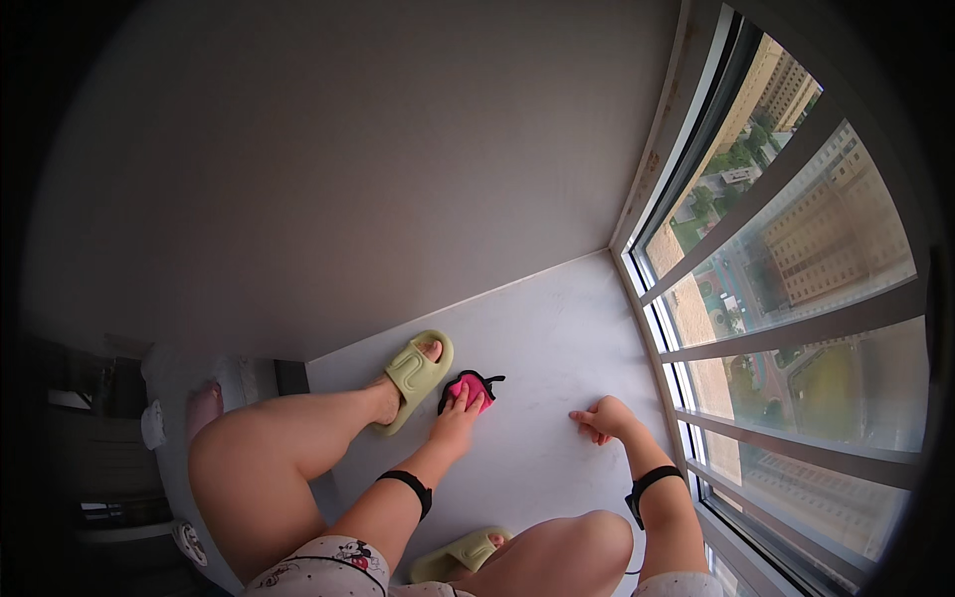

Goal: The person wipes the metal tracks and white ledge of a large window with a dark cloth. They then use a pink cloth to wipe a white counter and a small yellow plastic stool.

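Note:
My left hand [455,426] presses a small bright pink cloth [464,388] with black edging and a black loop onto a pale grey surface [537,348]. Its fingers lie over the cloth's lower part and hold it beside my left foot. To the right, near the window side, my right hand [604,419] is closed, its fingers curled and the index finger bent toward the left. Nothing shows in its grip. Faint dark smudges mark the surface between the two hands.
Green slippers, one at the left [419,375] and one lower down [460,555], are on my feet. Behind the surface rises a plain grey wall [378,179]. A barred window [686,355] lines the right side, with buildings far below. Blurred objects [205,409] sit at the left edge.

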### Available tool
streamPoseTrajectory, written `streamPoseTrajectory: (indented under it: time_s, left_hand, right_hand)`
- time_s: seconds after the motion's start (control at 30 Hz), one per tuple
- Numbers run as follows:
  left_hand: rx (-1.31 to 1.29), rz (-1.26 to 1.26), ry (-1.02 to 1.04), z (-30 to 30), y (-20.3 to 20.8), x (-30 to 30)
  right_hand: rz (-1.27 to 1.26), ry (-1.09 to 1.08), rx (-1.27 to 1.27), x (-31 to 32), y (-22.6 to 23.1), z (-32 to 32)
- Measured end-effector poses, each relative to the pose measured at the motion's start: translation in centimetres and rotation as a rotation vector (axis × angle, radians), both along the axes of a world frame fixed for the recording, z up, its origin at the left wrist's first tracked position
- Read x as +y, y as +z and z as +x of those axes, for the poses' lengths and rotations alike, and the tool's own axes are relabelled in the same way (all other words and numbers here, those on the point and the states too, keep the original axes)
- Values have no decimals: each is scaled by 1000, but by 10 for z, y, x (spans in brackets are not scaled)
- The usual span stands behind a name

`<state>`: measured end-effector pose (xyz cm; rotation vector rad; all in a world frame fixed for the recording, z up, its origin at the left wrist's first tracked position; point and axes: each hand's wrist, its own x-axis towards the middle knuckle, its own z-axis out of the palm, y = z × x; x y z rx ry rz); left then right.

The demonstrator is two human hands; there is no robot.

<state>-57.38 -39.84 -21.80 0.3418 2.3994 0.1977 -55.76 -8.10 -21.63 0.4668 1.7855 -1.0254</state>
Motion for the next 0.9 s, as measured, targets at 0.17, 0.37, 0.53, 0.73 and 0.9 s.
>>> streamPoseTrajectory:
  time_s: [0.17,0.37,0.53,0.73,0.9]
  left_hand:
    - [-14,-18,-9,6,-19,-16]
    - [9,-5,7,6,-14,-3]
    - [69,47,24,14,-20,-7]
    - [14,46,-50,7,-4,-22]
    - [8,35,-195,-4,7,-29]
  right_hand:
    - [3,-21,2,-4,4,-1]
    - [23,2,0,2,4,1]
    - [30,5,24,1,-2,8]
    - [13,402,-88,-9,-5,-24]
    - [195,475,99,-22,41,-60]
